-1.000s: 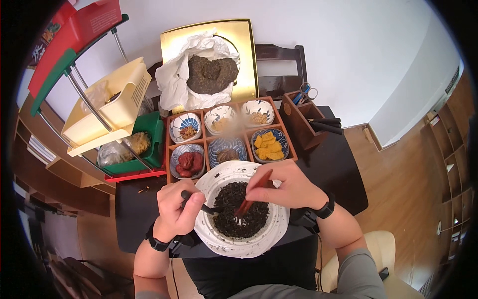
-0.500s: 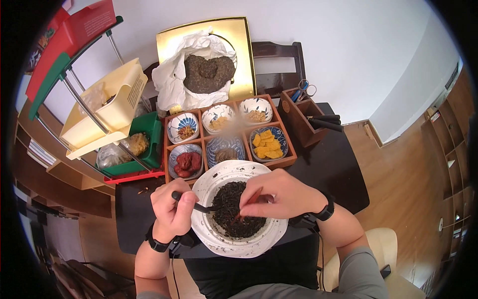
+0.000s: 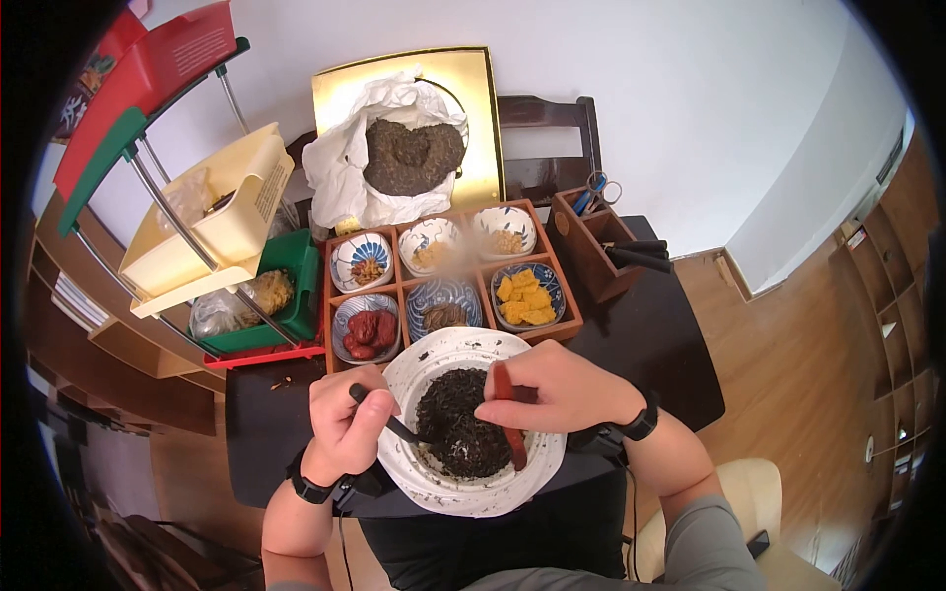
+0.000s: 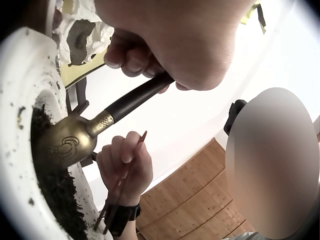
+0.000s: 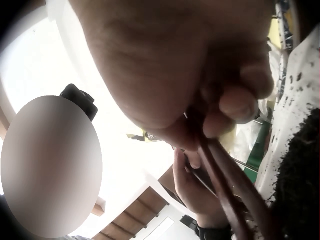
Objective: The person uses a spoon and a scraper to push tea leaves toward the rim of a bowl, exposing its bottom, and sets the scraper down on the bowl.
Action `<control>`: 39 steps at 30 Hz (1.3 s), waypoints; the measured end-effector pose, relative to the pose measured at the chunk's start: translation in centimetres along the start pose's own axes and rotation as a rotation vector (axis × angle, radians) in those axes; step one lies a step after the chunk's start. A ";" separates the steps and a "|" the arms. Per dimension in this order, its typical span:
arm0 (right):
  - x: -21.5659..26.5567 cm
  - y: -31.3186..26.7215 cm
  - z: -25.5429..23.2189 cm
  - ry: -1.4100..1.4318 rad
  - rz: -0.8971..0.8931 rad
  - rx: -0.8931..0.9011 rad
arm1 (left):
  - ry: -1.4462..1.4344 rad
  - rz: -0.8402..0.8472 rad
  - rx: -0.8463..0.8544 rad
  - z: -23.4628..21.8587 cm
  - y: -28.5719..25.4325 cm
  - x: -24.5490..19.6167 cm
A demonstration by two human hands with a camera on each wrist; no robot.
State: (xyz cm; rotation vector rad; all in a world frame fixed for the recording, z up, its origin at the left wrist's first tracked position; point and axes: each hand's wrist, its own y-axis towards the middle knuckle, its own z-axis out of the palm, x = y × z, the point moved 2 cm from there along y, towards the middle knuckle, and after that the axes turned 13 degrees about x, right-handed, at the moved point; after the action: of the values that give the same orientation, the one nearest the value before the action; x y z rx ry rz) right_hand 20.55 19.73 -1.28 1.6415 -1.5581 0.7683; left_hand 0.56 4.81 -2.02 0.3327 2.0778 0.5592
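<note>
In the head view, the left hand (image 3: 345, 422) is curling its fingers round the dark handle of a brass scoop (image 3: 394, 426), whose bowl is lying at the left edge of the heap of dark tea leaves (image 3: 458, 426) in the white speckled bowl (image 3: 424, 473); the bowl is sitting on the black table (image 3: 650, 345), just in front of the wooden tray (image 3: 448, 286) of six small patterned dishes. The right hand (image 3: 562, 389) is pinching a reddish wooden scraper (image 3: 509, 419) between thumb and fingers, and the blade is pointing down into the right side of the leaves. Behind the tray, a broken tea cake (image 3: 414, 155) is lying on white paper against a gold box, and a wooden tool holder (image 3: 591, 246) is standing to the right. In the left wrist view, the left hand (image 4: 165, 45) is gripping the scoop (image 4: 75, 142) by its black handle, the brass bowl is resting against the bowl's inner wall (image 4: 20, 100) beside the leaves (image 4: 55, 190), and the right hand (image 4: 125, 165) is showing beyond with the scraper in its fingers. In the right wrist view, the right hand (image 5: 190, 70) is clamping the scraper (image 5: 235, 195) with curled fingers, and the leaves (image 5: 300, 175) are lying at the right edge.
</note>
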 end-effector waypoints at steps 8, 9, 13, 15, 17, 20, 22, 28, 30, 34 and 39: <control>0.0 0.3 0.1 -0.002 0.010 -0.223 | -0.030 -0.016 0.090 -0.1 0.0 0.0; -0.1 0.3 -0.1 -0.003 0.011 -0.221 | -0.031 -0.016 0.088 -0.1 0.0 -0.1; -0.7 0.5 0.4 -0.048 0.017 -0.112 | -0.021 -0.027 0.096 0.0 0.1 -0.3; -0.7 0.9 1.0 -0.037 -0.056 -0.176 | -0.020 -0.031 0.102 0.1 0.1 -0.2; -0.2 0.7 0.5 -0.040 -0.037 -0.240 | 0.028 0.000 0.069 0.2 0.2 -0.2; -0.6 0.2 0.1 -0.003 -0.031 -0.365 | 0.038 0.010 0.063 0.1 0.2 -0.1; -1.0 0.0 -0.2 -0.177 -0.062 -0.397 | 0.039 0.007 0.063 0.1 0.1 -0.1; -0.3 0.9 0.8 -0.086 -0.122 -0.319 | 0.042 0.007 0.060 0.2 0.1 0.0; -0.4 0.8 0.6 -0.057 -0.132 -0.358 | 0.035 0.001 0.053 0.2 0.0 0.0; -0.8 0.1 0.1 -0.143 -0.119 -0.468 | 0.026 -0.002 0.041 0.1 0.1 0.0; -0.6 0.6 0.5 -0.252 -0.073 -0.364 | 0.038 0.019 0.037 0.1 0.1 0.1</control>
State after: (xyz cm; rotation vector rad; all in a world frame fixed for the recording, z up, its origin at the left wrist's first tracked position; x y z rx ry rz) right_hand 19.86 19.69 -1.97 1.5527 -1.6833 0.2243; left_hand 0.62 4.95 -2.14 0.3660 2.1258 0.5430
